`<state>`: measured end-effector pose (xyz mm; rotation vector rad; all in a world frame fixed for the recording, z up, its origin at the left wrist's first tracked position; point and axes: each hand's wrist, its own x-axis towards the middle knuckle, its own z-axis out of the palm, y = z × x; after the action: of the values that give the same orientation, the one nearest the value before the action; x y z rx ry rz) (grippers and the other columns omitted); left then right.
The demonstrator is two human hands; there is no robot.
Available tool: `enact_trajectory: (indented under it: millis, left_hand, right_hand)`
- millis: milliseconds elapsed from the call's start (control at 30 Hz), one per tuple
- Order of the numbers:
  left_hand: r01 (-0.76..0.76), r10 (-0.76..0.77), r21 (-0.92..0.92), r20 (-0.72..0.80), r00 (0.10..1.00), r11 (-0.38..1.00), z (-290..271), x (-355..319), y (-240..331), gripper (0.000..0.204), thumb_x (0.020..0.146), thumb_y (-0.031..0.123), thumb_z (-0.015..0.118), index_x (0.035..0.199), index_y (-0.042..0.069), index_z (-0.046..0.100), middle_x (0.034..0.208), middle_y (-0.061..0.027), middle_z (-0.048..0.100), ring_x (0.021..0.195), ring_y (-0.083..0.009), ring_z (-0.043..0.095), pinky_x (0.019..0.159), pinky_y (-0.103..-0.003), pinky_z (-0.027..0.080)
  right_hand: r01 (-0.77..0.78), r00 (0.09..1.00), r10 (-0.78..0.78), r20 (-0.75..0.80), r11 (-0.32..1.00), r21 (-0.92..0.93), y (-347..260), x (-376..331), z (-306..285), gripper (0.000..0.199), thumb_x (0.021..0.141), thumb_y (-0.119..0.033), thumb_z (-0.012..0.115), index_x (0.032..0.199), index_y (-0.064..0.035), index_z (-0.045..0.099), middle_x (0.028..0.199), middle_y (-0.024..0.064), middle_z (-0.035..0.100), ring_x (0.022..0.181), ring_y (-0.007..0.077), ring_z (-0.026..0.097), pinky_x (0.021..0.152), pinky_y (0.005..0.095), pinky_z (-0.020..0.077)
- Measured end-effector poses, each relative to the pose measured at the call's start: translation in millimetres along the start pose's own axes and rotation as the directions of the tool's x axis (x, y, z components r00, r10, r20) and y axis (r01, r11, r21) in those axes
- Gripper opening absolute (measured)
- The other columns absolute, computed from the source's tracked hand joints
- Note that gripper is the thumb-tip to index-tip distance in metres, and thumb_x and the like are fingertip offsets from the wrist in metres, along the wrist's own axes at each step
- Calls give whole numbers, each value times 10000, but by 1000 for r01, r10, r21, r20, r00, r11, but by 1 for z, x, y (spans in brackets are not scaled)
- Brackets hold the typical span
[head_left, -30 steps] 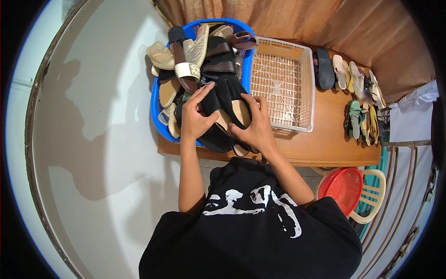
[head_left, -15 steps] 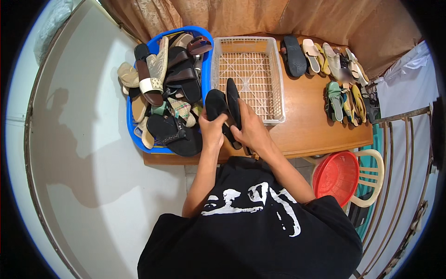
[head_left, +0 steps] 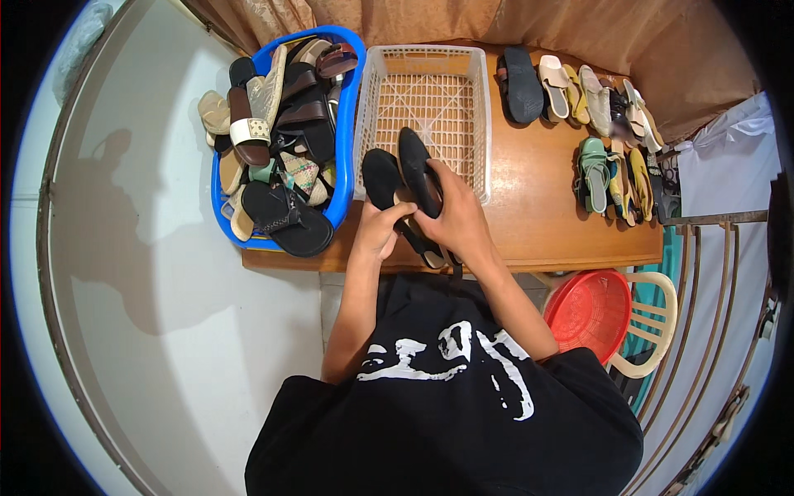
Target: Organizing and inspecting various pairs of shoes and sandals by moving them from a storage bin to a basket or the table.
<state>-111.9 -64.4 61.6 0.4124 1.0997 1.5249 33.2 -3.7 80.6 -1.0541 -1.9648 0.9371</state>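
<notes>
Above the table's front edge I hold a pair of black closed-toe shoes side by side, toes pointing away from me. My left hand [head_left: 379, 231] is closed round the left black shoe [head_left: 381, 178], its thumb across the opening. My right hand [head_left: 457, 217] grips the right black shoe [head_left: 416, 165] along its outer side, fingertips partly hidden. Light insoles show inside. Just beyond the shoes stands a white plastic crate [head_left: 485, 124] with a lattice bottom and nothing in it. On its left, a blue basket [head_left: 353, 107] is heaped with mixed sandals and slippers.
Footwear stands in two rows at the table's right, including a dark slipper [head_left: 521, 87] and green sandals [head_left: 593, 175]. A red basket [head_left: 585, 310] sits on a cream chair [head_left: 657, 322] right of me. A metal rack [head_left: 715, 273] is farther right; a brown curtain [head_left: 463, 21] hangs behind.
The shoes have turned slightly in my hands, and the right one now tilts more to the left. My view has shifted a little, so the basket and crate appear higher and further left.
</notes>
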Motion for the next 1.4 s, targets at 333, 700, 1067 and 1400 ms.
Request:
enact_trajectory:
  millis: [333, 700, 1067, 1400]
  left_hand:
    - [157, -140, -56, 230, 963, 986, -46, 12, 6, 569, 809, -4, 525, 1372, 62, 473, 1148, -82, 614, 1075, -207, 622, 915, -354, 539]
    - [271, -258, -125, 114, 959, 954, -43, 26, -18, 321, 888, 100, 554, 1209, 93, 531, 1082, -50, 600, 982, -187, 622, 905, -347, 532]
    - [201, -173, -116, 215, 961, 973, -46, 33, 4, 276, 877, 31, 447, 1116, 59, 582, 1017, -66, 644, 965, -207, 637, 928, -373, 530]
    - [99, -104, 31, 252, 962, 995, -35, 20, 16, 505, 821, 18, 443, 1322, 69, 490, 1175, -71, 596, 1090, -194, 593, 993, -364, 493]
  right_hand:
    - [-234, 971, 236, -46, 971, 53, -7, 7, -3, 595, 804, -195, 742, 1322, 15, 537, 1052, 316, 687, 976, 482, 673, 847, 498, 554]
    - [-28, 985, 16, -170, 997, -69, -7, -7, 1, 630, 791, -83, 713, 1399, -44, 549, 1249, 233, 656, 1114, 341, 674, 878, 367, 552]
    - [-234, 961, 193, 199, 950, 208, -29, -47, -11, 583, 841, -194, 804, 1367, -27, 612, 1185, 203, 683, 1030, 291, 685, 908, 370, 525]
    - [-209, 973, 213, 94, 977, -43, -46, -50, 8, 598, 887, -300, 757, 1413, -73, 586, 1087, 253, 596, 964, 418, 645, 855, 438, 527]
